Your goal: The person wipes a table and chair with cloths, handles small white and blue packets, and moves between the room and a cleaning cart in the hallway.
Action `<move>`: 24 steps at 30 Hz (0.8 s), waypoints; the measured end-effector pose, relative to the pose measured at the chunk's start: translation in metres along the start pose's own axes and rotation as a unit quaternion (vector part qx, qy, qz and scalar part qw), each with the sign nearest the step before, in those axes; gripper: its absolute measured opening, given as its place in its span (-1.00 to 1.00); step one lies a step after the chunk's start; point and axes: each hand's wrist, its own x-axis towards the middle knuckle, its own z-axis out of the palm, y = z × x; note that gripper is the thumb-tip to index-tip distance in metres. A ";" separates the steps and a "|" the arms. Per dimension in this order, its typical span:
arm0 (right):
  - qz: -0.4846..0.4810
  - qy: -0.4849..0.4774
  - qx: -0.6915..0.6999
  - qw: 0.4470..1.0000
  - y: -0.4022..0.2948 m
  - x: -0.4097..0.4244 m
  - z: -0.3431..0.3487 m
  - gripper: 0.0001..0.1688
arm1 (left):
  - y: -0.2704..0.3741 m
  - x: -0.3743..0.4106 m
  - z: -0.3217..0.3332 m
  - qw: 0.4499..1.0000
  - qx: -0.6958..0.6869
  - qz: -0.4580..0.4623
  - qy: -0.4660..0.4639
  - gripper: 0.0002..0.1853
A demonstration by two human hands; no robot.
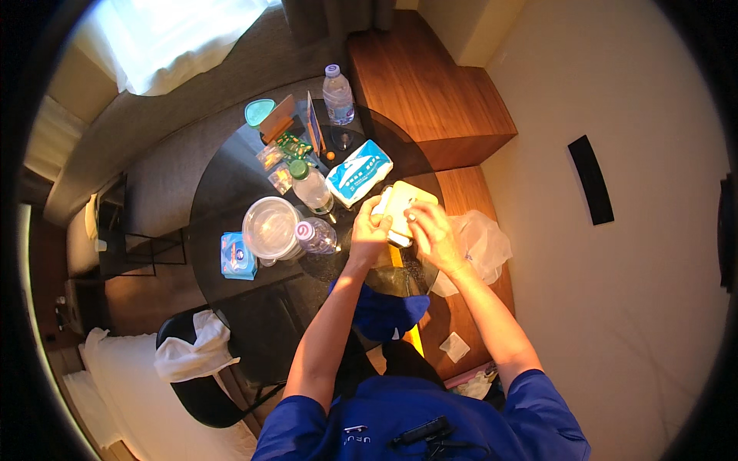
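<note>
Over the near right part of a round dark glass table (213, 173), my left hand (370, 230) grips the left side of a flat pale yellow object (403, 204) with rounded corners, perhaps a case or box. A dark and white edge shows along its lower side. The fingertips of my right hand (431, 233) touch its right part, and something small and white shows at them. Just beyond lies a blue and white soft pack of tissues (358, 173). To the left of my left hand is a clear plastic bottle (317, 235) with a white and purple cap.
A green-capped bottle (311, 187), lidded round plastic tubs (271, 227), a blue wipes pack (238, 256), snack packets (294, 145) and another bottle (338, 98) stand or lie on the table. A translucent plastic bag (481, 248) rests on the wooden bench at right. Below the table edge is a blue cap (389, 311).
</note>
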 end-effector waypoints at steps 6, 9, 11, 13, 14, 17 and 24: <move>0.050 -0.098 -0.061 0.992 0.014 0.036 -0.003 -0.87 | -0.016 0.008 0.002 0.999 0.033 0.012 0.024 -0.54; 0.022 -0.146 -0.040 0.988 0.023 0.040 -0.002 -0.89 | -0.021 0.009 0.000 0.992 0.076 0.050 0.082 -0.62; 0.030 -0.116 0.006 0.993 0.028 0.038 -0.003 -0.90 | -0.015 0.007 0.003 0.966 0.192 0.111 0.131 -0.69; 0.050 -0.071 0.060 0.994 0.032 0.037 0.003 -0.90 | -0.006 -0.002 -0.001 0.879 0.395 0.192 0.188 -0.77; 0.101 -0.070 0.095 0.988 0.029 0.039 0.005 -0.90 | -0.005 -0.003 0.000 0.878 0.374 0.196 0.227 -0.81; 0.140 -0.042 0.169 0.975 0.036 0.033 0.012 -0.88 | -0.008 -0.003 -0.001 0.817 0.436 0.271 0.263 -0.86; 0.200 -0.022 0.241 0.950 0.048 0.034 0.028 -0.86 | -0.012 -0.014 -0.004 0.819 0.436 0.241 0.286 -0.83</move>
